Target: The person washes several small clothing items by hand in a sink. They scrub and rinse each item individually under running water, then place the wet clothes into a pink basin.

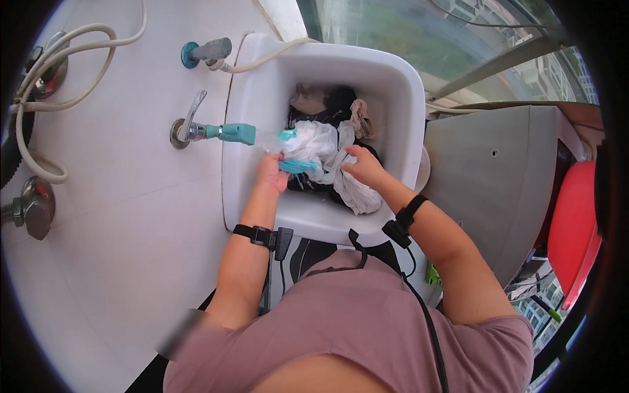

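A white ceramic sink (pixel 410 132) holds several wet pieces of thin, crumpled material. My left hand (pixel 271 173) grips the teal edge of a white-and-teal piece (pixel 309 145), under the teal tap nozzle (pixel 238 133). Water appears to run from that nozzle onto it. My right hand (pixel 366 167) pinches whitish material between thumb and fingers, beside a pale grey crumpled cloth (pixel 361 194). Where one piece ends and the other starts is hard to tell. Black cloth (pixel 339 100) and a beige piece (pixel 362 119) lie in the basin beyond.
A second tap (pixel 211 50) with a pale hose stands on the left wall, near the lever tap (pixel 194 118). Coiled hose (pixel 105 44) hangs farther left. To the right are a grey appliance (pixel 481 186) and a red plastic object (pixel 572 231). A window (pixel 373 24) lies beyond.
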### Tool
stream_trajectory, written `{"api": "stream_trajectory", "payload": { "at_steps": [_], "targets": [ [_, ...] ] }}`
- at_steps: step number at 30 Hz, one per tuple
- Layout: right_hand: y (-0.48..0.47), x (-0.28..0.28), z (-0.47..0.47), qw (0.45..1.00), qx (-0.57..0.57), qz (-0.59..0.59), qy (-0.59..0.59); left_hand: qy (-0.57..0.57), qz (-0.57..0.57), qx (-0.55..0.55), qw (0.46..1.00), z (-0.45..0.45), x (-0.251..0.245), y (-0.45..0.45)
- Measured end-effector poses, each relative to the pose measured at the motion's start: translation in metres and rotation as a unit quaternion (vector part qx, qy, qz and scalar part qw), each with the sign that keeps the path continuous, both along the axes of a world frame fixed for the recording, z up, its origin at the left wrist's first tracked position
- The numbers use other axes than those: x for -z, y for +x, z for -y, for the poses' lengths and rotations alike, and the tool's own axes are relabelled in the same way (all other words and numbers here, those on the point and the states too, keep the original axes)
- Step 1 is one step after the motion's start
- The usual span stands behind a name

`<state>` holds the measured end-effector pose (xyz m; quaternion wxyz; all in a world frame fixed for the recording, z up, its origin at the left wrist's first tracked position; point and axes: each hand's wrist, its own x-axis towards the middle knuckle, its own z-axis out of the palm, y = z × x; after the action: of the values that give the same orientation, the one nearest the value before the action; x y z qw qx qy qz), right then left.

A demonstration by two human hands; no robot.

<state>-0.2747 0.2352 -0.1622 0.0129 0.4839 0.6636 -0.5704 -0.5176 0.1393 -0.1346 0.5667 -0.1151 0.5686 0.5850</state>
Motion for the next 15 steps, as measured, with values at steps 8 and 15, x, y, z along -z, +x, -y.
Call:
{"api": "stream_trajectory", "payload": {
  "at_steps": [8,15],
  "targets": [
    [-0.051,0.045,0.005,0.985,-0.046,-0.022,0.167,0.183,0.206,0.006,0.961,0.015,-0.042,0.018],
    [-0.095,-0.02,0.007,0.882,0.219,-0.351,-0.226,-0.134,0.205,-0.047,0.968,0.007,0.007,0.022]
  ]
}}
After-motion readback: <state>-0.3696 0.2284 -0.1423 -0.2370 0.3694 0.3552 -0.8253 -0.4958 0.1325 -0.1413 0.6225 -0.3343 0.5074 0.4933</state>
